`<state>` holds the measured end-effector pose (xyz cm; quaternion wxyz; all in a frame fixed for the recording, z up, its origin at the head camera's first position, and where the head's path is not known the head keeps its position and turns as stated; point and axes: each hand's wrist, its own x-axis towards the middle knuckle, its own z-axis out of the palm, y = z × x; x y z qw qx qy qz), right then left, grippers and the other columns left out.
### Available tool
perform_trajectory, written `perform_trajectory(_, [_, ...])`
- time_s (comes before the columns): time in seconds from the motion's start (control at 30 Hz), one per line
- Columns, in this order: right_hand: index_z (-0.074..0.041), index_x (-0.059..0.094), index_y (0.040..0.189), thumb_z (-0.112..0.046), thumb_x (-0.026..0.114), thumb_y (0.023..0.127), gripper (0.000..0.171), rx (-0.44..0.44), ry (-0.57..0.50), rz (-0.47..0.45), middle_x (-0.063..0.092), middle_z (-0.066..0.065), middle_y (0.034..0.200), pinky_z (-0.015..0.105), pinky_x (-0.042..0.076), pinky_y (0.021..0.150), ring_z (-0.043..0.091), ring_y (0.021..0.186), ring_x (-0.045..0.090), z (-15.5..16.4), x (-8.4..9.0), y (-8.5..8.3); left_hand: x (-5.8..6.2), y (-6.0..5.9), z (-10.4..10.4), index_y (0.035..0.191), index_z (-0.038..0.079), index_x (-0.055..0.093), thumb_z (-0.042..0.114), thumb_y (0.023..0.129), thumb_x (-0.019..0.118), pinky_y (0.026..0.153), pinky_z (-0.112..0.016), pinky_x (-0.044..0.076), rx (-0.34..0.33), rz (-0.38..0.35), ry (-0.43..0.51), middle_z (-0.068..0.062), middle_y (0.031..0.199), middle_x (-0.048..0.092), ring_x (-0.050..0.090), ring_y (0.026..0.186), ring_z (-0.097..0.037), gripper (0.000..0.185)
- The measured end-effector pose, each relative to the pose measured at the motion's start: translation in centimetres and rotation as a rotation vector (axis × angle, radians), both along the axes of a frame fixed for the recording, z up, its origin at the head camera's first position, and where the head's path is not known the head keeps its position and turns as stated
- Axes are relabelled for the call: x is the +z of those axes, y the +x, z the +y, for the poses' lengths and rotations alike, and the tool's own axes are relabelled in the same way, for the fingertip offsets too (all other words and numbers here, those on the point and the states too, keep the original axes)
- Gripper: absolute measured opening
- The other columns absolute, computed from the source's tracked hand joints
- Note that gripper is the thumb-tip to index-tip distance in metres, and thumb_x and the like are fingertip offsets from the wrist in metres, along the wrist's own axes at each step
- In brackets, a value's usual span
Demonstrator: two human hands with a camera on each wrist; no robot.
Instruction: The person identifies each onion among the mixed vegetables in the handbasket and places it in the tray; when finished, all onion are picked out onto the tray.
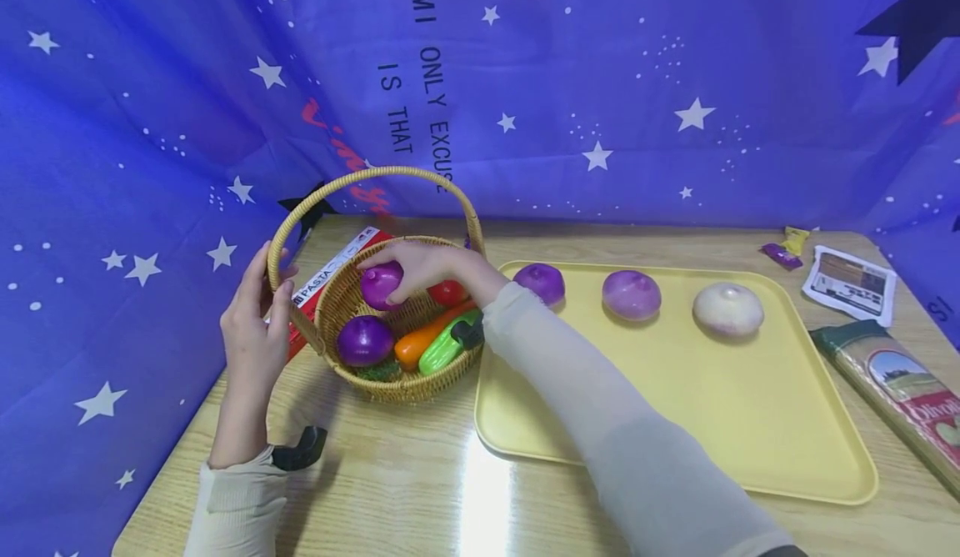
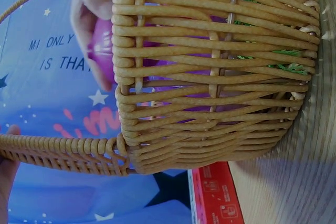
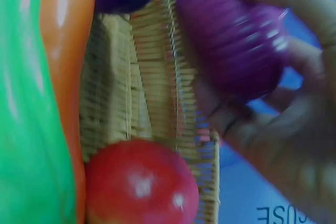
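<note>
My right hand [image 1: 427, 269] grips a purple onion [image 1: 381, 286] over the wicker basket [image 1: 405, 388], and the right wrist view shows fingers and thumb round the onion [image 3: 231, 38]. My left hand [image 1: 257, 332] holds the left side of the basket's arched handle [image 1: 281, 240]. Inside the basket lie another purple onion [image 1: 365, 341], an orange carrot-like vegetable [image 1: 420, 342], a green vegetable [image 1: 442, 353] and a red tomato-like item [image 1: 447, 293], partly hidden by my right hand. The left wrist view shows the basket's woven side [image 2: 220, 77] close up.
A yellow tray [image 1: 637, 407] on the right bears two purple onions [image 1: 632, 294] and a white onion [image 1: 728, 308]. Behind the basket lies a red pasta box [image 1: 330, 278]. Packets, including a pasta bag [image 1: 892, 390], lie right of the tray.
</note>
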<state>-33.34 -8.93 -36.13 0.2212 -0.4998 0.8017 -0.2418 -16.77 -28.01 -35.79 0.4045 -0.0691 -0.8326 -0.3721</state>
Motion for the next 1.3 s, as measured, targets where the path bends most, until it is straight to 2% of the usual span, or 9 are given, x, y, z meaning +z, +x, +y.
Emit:
perform_trajectory(0.33, [-0.040, 0.045, 0.138, -0.033, 0.072, 0.079, 0.065, -0.107, -0.029, -0.007, 0.045, 0.002, 0.139, 0.030, 0.046, 0.101, 0.017, 0.122, 0.043, 1.8, 2.0, 0.4, 0.0, -0.1, 0.1, 0.139, 0.015, 0.047, 0.000, 0.092, 0.055, 0.088, -0.002, 0.045, -0.001, 0.009, -0.003, -0.014, 0.123, 0.063, 0.055, 0.105, 0.016, 0.050])
perform_trajectory(0.4, [-0.039, 0.046, 0.137, -0.035, 0.072, 0.079, 0.064, -0.111, -0.046, 0.005, 0.045, 0.002, 0.139, 0.030, 0.046, 0.101, 0.017, 0.124, 0.043, 2.2, 2.2, 0.5, 0.0, -0.1, 0.2, 0.139, 0.016, 0.046, 0.001, 0.092, 0.055, 0.088, -0.002, 0.045, -0.004, 0.008, -0.006, -0.014, 0.123, 0.063, 0.055, 0.106, 0.016, 0.050])
perform_trajectory(0.67, [-0.030, 0.051, 0.136, -0.046, 0.075, 0.076, 0.067, -0.088, -0.165, 0.149, 0.052, 0.000, 0.133, 0.026, 0.047, 0.098, 0.014, 0.121, 0.046, 4.2, 3.5, 1.4, 0.2, -0.2, 0.4, 0.139, 0.015, 0.046, 0.001, 0.092, 0.055, 0.088, -0.002, 0.045, -0.012, 0.008, -0.006, -0.014, 0.124, 0.063, 0.055, 0.105, 0.016, 0.050])
perform_trajectory(0.9, [-0.031, 0.053, 0.134, -0.044, 0.076, 0.075, 0.065, -0.082, -0.212, 0.180, 0.054, 0.000, 0.134, 0.025, 0.049, 0.096, 0.015, 0.122, 0.049, 6.0, 5.1, 2.7, 0.1, -0.1, 0.3, 0.139, 0.014, 0.047, 0.000, 0.092, 0.055, 0.088, -0.001, 0.044, -0.004, 0.019, 0.003, -0.016, 0.122, 0.064, 0.055, 0.105, 0.016, 0.050])
perform_trajectory(1.07, [-0.029, 0.053, 0.134, -0.042, 0.076, 0.076, 0.064, -0.101, -0.218, 0.199, 0.055, 0.001, 0.135, 0.024, 0.049, 0.097, 0.015, 0.125, 0.049, 6.9, 5.6, 3.2, 0.1, 0.0, 0.3, 0.139, 0.016, 0.047, 0.000, 0.092, 0.055, 0.088, -0.001, 0.045, 0.003, 0.011, 0.003, -0.013, 0.123, 0.063, 0.055, 0.105, 0.017, 0.050])
perform_trajectory(1.3, [-0.028, 0.051, 0.137, -0.042, 0.075, 0.077, 0.066, -0.101, -0.236, 0.225, 0.053, 0.002, 0.138, 0.028, 0.048, 0.101, 0.017, 0.128, 0.047, 8.8, 6.0, 4.2, 0.1, 0.3, 0.5, 0.138, 0.015, 0.048, -0.001, 0.092, 0.055, 0.087, 0.000, 0.044, 0.009, 0.005, 0.012, -0.015, 0.123, 0.063, 0.054, 0.104, 0.018, 0.050])
